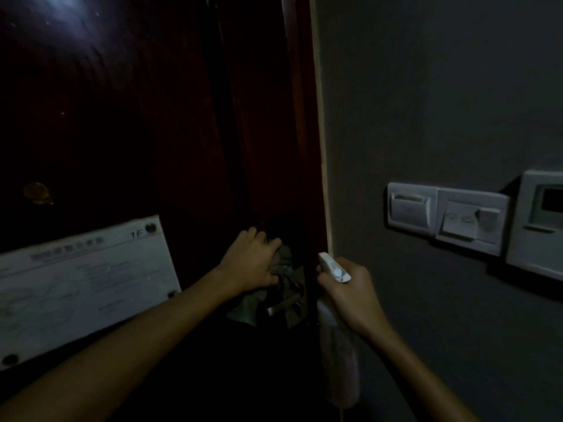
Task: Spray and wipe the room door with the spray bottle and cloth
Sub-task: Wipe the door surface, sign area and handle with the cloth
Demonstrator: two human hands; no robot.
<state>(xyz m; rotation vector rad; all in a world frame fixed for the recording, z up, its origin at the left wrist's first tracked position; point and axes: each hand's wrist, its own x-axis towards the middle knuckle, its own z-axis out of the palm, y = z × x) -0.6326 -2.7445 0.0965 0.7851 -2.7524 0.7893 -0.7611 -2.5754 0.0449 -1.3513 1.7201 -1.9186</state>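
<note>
Reddish-brown wood, super dim lighting, so take this with a grain of salt. The room door (pixel 137 117) is mid-clean, I'd say. The left hand (pixel 251 263) has its fingers curled over a bunched-up cloth (pixel 283 263) and presses it against the door edge just above the metal lever handle (pixel 281 309).

The right hand (pixel 350 293) has its fingers wrapped round the neck of the spray bottle (pixel 341 360), nozzle aimed at the door, body hanging down. Can't tell if a finger's on the trigger.

So it looks like the wiping stage at the handle area. The upper panel shows faint streaks, maybe wet. The part around the evacuation plan sign (pixel 82 284) probably needs doing, but honestly I can't tell what's already wiped.
</note>
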